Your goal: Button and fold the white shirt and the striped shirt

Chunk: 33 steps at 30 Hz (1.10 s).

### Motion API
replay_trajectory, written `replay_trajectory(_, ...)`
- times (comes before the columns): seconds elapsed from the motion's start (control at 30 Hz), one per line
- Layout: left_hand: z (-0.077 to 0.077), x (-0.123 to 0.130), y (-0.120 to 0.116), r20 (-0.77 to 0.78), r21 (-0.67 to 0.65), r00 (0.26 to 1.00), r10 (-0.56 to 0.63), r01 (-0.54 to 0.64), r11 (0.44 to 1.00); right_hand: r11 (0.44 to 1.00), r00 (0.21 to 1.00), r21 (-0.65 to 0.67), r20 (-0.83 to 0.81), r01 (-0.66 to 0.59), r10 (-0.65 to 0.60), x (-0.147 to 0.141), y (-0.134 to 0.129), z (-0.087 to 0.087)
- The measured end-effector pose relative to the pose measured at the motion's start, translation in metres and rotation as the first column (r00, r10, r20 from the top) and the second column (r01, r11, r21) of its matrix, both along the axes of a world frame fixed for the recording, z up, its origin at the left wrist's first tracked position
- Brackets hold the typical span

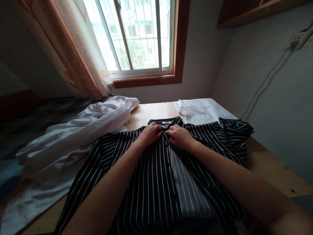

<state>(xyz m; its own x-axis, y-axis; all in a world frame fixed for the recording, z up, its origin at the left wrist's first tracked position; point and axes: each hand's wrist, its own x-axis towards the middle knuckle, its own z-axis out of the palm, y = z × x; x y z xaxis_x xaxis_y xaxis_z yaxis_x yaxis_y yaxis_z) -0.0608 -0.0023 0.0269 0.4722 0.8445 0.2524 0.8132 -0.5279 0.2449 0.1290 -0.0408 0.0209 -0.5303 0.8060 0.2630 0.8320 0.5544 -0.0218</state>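
A black shirt with white stripes (151, 182) lies spread on a wooden table, its collar toward the window. Just below the collar, my left hand (149, 134) pinches one front edge of the shirt. My right hand (179, 137) grips the opposite front edge close beside it, and the fingertips nearly meet. Below the hands the front hangs apart, and the greyish inner side of the cloth shows. Whether a button sits between the fingers is too small to tell.
A crumpled white garment (97, 127) drapes over the table's left side. Folded white cloth (202, 109) lies at the back right. The wooden table (274, 166) meets the wall on the right, where a cable (264, 73) hangs from a socket. A curtain (80, 49) hangs beside the window (139, 39).
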Motion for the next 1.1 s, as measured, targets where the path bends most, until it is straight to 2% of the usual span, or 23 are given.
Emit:
replay_trajectory(0.13, 0.005, 0.011, -0.01, -0.228, 0.128, 0.973, 0.042, -0.013, 0.992, 1.0, 1.0, 0.0, -0.013, 0.003, -0.003, 0.0, 0.0, -0.001)
replay_trajectory(0.23, 0.003, 0.016, -0.013, -0.278, 0.173, 0.951, 0.133, -0.087, 0.981, 1.0, 1.0, -0.002, -0.02, 0.003, -0.003, 0.0, 0.0, -0.001)
replay_trajectory(0.4, -0.006, 0.013, -0.006, -0.134, 0.226, 0.964, 0.229, -0.195, 0.954, 1.0, 1.0, -0.014, -0.021, -0.003, 0.003, 0.0, 0.001, 0.0)
replay_trajectory(0.63, -0.006, 0.007, 0.0, -0.002, 0.296, 0.995, 0.096, -0.091, 0.951, 1.0, 0.999, -0.024, -0.032, -0.011, 0.01, 0.001, 0.001, 0.0)
replay_trajectory(0.77, -0.01, 0.006, 0.003, 0.084, 0.301, 0.989, 0.117, -0.138, 0.944, 0.999, 0.992, -0.036, -0.129, -0.002, -0.002, 0.003, 0.006, -0.001)
replay_trajectory(0.83, -0.016, 0.005, 0.005, 0.1, 0.272, 0.987, 0.124, -0.147, 0.951, 0.998, 0.975, -0.015, -0.215, 0.058, -0.06, 0.006, 0.009, 0.0)
replay_trajectory(0.93, -0.025, 0.004, 0.01, 0.041, 0.153, 0.991, 0.127, -0.132, 0.979, 0.974, 0.93, 0.063, -0.315, 0.219, -0.188, 0.012, 0.014, 0.004)
replay_trajectory(1.03, -0.031, 0.004, 0.013, -0.036, 0.02, 0.987, 0.154, -0.153, 0.988, 0.931, 0.888, 0.09, -0.345, 0.355, -0.305, 0.02, 0.021, 0.004)
replay_trajectory(1.1, -0.032, 0.004, 0.013, -0.058, -0.007, 0.983, 0.175, -0.176, 0.984, 0.904, 0.863, 0.06, -0.33, 0.423, -0.382, 0.026, 0.026, 0.001)
